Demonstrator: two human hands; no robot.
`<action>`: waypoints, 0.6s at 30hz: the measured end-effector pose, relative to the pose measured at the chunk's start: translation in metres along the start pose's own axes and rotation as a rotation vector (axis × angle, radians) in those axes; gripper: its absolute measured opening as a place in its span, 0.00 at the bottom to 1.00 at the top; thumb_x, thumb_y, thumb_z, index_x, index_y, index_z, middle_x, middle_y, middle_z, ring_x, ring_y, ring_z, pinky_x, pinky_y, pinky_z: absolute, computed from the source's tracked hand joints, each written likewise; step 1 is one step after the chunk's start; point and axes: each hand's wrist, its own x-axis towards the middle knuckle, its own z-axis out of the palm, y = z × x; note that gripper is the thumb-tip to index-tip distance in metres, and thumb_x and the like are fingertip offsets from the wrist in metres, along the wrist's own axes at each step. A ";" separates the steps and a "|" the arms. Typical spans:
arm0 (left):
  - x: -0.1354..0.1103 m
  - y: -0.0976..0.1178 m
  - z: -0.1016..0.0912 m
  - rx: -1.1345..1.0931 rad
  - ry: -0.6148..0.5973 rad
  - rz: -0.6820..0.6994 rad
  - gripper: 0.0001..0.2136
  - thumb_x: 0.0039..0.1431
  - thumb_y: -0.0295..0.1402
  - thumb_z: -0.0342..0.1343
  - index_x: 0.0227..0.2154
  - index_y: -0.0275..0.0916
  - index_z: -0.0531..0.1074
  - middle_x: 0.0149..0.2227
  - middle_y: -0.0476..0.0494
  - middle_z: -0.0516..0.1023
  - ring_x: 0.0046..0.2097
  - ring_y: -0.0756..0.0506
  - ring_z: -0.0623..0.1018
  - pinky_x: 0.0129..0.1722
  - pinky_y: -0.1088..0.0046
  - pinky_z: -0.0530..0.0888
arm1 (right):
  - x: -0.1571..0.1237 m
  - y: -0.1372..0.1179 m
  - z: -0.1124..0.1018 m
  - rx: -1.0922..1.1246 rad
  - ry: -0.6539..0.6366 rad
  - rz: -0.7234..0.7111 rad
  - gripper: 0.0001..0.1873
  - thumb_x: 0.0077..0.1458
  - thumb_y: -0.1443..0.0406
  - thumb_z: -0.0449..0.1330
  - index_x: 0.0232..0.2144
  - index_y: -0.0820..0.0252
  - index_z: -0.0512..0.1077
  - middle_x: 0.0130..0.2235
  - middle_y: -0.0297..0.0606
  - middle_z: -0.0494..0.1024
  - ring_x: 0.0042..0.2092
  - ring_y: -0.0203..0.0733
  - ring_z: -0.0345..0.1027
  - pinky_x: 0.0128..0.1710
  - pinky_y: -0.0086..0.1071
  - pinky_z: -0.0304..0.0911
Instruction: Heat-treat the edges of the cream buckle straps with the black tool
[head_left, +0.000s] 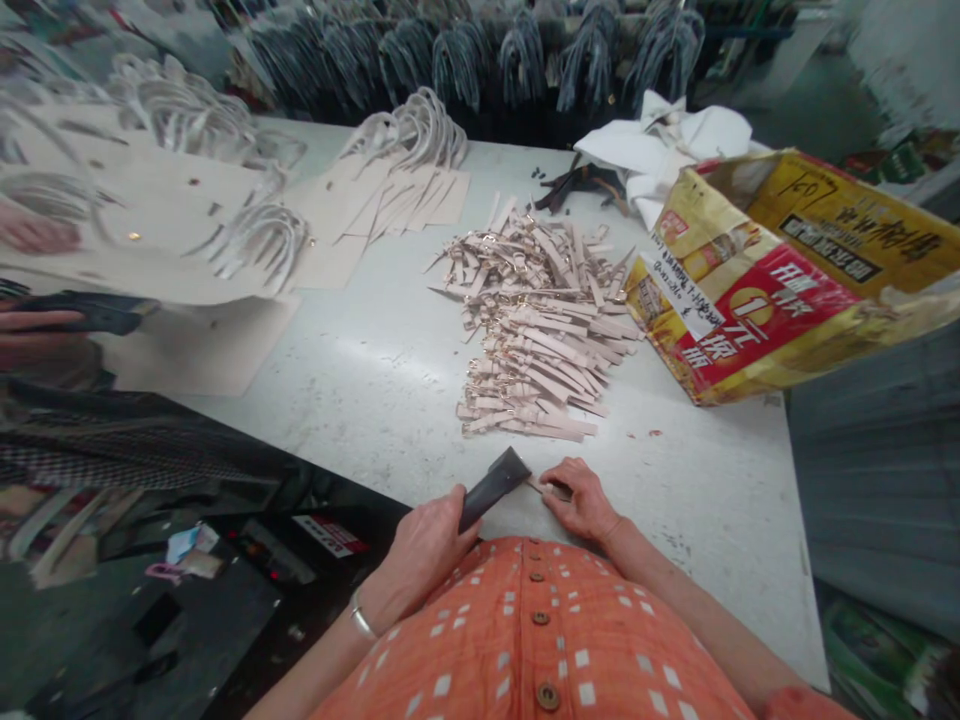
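My left hand (435, 540) is wrapped around a black hand-held tool (495, 485) with a long body and a wider, squared head. The tool points up and to the right, its exact kind unclear. Close to that head, my right hand (581, 500) has its fingers closed on a narrow beige strap (537, 484), mostly hidden by the fingers. I cannot tell whether tool and strap touch. Beyond both hands lies a heap of beige straps (544, 340) with small gold-coloured metal fittings, the nearer ones laid roughly in rows.
A yellow and red cardboard box (739, 290) stands open at the right table edge. White material (675, 140) lies behind it. At left, a co-worker's hand (45, 335) holds a black tool over beige panels (202, 345). Grey strap bundles (521, 60) hang at the back.
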 end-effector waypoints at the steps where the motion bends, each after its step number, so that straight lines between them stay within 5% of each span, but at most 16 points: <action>1: -0.002 -0.002 0.000 -0.001 -0.005 -0.004 0.11 0.59 0.39 0.42 0.40 0.39 0.62 0.37 0.39 0.77 0.39 0.41 0.77 0.34 0.69 0.68 | 0.001 -0.001 -0.001 -0.005 -0.008 -0.004 0.07 0.49 0.67 0.57 0.34 0.59 0.70 0.31 0.37 0.73 0.36 0.41 0.62 0.40 0.36 0.54; 9: -0.008 -0.004 0.001 0.033 0.002 0.060 0.09 0.58 0.38 0.44 0.37 0.41 0.61 0.35 0.43 0.77 0.37 0.42 0.77 0.32 0.70 0.67 | 0.003 -0.011 -0.011 -0.095 -0.134 -0.024 0.11 0.45 0.72 0.56 0.33 0.58 0.72 0.31 0.35 0.72 0.37 0.40 0.61 0.41 0.36 0.50; 18: -0.005 -0.001 -0.007 0.092 -0.034 0.222 0.12 0.57 0.34 0.46 0.43 0.38 0.62 0.39 0.40 0.76 0.40 0.41 0.76 0.36 0.66 0.70 | -0.005 -0.011 -0.006 -0.108 0.032 0.074 0.10 0.47 0.69 0.56 0.36 0.60 0.68 0.35 0.38 0.72 0.39 0.43 0.62 0.45 0.41 0.51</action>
